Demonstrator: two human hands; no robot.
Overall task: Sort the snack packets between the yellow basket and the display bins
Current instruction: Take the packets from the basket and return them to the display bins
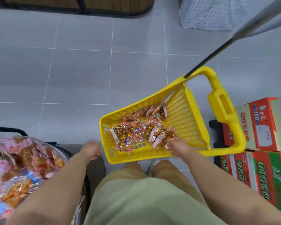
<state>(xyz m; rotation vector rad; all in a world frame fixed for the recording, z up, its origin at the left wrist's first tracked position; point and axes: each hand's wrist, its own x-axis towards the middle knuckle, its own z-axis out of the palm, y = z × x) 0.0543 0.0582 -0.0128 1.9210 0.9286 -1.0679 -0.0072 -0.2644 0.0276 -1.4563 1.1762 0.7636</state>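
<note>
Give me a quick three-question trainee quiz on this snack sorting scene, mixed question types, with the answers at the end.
1. True or false: the yellow basket is empty.
2. Which hand reaches onto the snack packets in the basket?
3. Where are the red and green cartons? A: inside the basket. B: stacked to the person's right. C: on the person's left.
Key: 1 false, it holds snack packets. 2 the right hand. 3 B.
</note>
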